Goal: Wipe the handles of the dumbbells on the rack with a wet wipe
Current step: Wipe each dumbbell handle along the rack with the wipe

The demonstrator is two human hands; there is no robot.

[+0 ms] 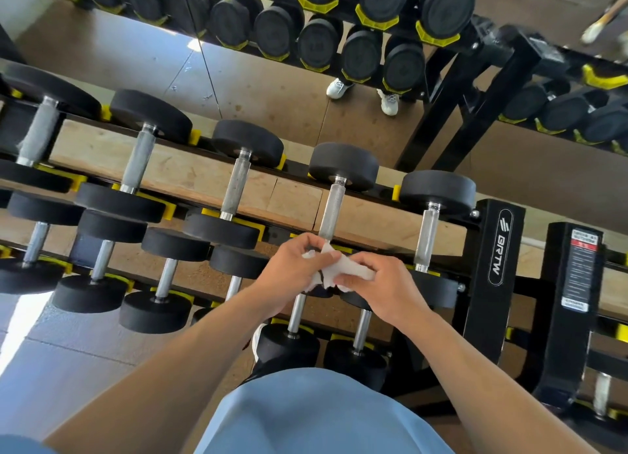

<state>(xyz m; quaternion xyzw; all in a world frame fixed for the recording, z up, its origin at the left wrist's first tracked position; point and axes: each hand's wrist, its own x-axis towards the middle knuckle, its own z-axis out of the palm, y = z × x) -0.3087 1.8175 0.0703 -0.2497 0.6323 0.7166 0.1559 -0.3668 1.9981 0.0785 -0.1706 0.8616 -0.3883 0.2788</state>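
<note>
Low in the frame my blue shirt [316, 416] fills the bottom centre, and both my forearms reach up from it toward the middle; my left hand [292, 270] and my right hand [380, 290] meet there, and between them I hold the wet wipe [343, 271], a crumpled white wad; my left fingers curl over its left end and my right fingers pinch its right end, so the wipe lies stretched between the two grips, not on any handle; just above it, at centre, the lower end of a knurled dumbbell handle [334, 208] comes down to my left knuckles, though I cannot tell whether the wipe touches it; under my hands two smaller dumbbells [289, 344] stand on the lower tier, partly hidden by my wrists; the rack [499, 249] carries its black post with white lettering at right of centre, and its yellow cradles [251, 225] hold a row of black-headed dumbbells running to the left edge; across the upper frame a mirror [272, 89] shows the rack again and a pair of white shoes [363, 94].
</note>
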